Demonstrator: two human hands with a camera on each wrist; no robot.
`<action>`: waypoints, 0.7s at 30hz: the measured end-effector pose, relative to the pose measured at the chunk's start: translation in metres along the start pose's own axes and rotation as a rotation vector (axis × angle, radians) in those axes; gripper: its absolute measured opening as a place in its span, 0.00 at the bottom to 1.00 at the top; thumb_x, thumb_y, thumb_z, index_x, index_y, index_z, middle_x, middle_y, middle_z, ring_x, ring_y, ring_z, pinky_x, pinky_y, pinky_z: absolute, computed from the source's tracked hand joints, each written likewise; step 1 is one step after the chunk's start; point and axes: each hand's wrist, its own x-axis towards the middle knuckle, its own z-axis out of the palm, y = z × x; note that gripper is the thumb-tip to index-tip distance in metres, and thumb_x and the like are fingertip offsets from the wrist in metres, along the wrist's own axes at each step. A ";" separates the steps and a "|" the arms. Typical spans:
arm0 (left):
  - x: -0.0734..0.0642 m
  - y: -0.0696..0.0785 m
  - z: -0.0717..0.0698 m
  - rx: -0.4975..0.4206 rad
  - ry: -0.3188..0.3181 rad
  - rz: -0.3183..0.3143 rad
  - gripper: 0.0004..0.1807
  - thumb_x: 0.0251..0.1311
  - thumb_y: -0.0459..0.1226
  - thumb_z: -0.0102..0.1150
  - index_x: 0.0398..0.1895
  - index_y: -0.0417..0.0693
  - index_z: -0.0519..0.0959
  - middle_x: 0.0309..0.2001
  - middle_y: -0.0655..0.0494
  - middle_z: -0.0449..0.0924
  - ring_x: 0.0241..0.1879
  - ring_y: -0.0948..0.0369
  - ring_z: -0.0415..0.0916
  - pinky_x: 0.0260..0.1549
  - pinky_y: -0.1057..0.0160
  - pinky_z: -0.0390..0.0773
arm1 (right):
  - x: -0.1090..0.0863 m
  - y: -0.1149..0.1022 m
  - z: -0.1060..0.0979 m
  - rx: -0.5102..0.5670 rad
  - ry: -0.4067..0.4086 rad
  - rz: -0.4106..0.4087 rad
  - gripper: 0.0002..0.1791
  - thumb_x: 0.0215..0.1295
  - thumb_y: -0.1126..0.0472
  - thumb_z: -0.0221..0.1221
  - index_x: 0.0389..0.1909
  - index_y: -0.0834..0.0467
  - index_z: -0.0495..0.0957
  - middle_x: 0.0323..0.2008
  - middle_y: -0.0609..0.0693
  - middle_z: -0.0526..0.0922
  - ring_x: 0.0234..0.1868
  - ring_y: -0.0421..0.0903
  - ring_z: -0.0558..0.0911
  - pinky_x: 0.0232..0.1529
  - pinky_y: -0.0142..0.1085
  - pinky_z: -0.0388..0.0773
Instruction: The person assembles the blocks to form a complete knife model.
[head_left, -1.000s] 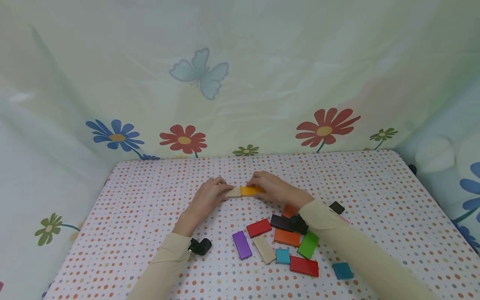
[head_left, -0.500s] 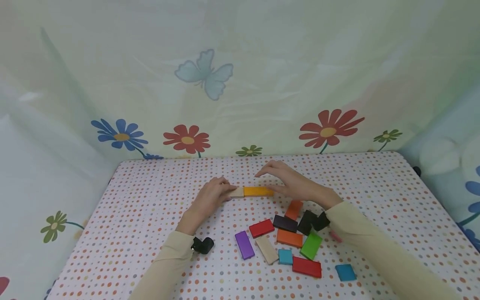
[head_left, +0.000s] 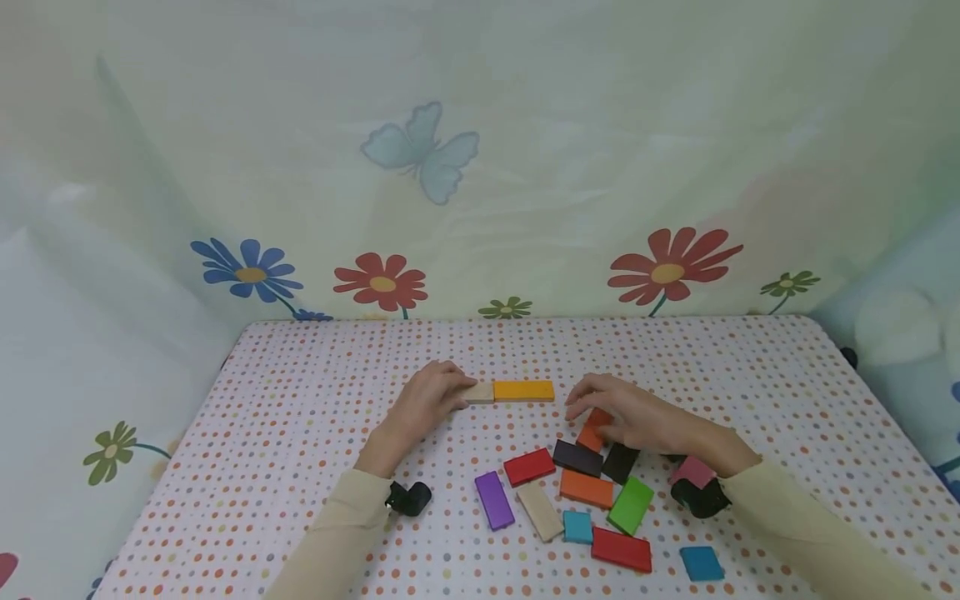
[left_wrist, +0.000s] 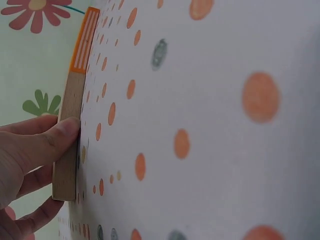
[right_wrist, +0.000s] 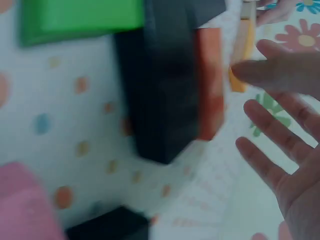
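In the left wrist view my left hand (left_wrist: 30, 160) grips a plain wooden block (left_wrist: 71, 95), thumb on the near side and fingers behind. The block lies flat on the table, end to end with a yellow-orange block (head_left: 523, 391). My right hand (head_left: 652, 419) hovers over an orange block (head_left: 591, 432), which it partly covers in the head view. In the right wrist view its fingers are spread, with nothing between them, beside that block. Two black blocks (head_left: 577, 458) lie just in front of the orange one.
Nearer me lie red (head_left: 529, 467), purple (head_left: 494, 501), green (head_left: 631, 505) and light-blue (head_left: 577, 527) blocks, among several others. A pink block (head_left: 693, 472) is by my right wrist. The dotted table (head_left: 337, 517) meets a flowered curtain at its back edge.
My right hand has let go of the yellow-orange block and moved right and nearer, over the orange block. My left hand stays on the wooden block.
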 end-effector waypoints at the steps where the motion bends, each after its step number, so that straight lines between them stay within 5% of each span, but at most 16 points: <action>1: 0.000 0.000 0.000 0.001 -0.001 0.001 0.17 0.62 0.33 0.74 0.55 0.43 0.88 0.49 0.50 0.86 0.48 0.52 0.79 0.50 0.54 0.82 | -0.002 0.003 0.002 0.005 -0.007 0.002 0.20 0.62 0.77 0.68 0.49 0.54 0.88 0.55 0.52 0.79 0.57 0.54 0.78 0.56 0.50 0.83; 21: 0.003 0.003 -0.001 0.022 -0.035 -0.043 0.18 0.63 0.33 0.73 0.56 0.43 0.87 0.50 0.49 0.86 0.50 0.52 0.79 0.53 0.53 0.81 | -0.005 0.015 0.015 -0.057 -0.017 0.033 0.17 0.60 0.71 0.73 0.49 0.54 0.88 0.48 0.43 0.83 0.52 0.49 0.81 0.54 0.47 0.83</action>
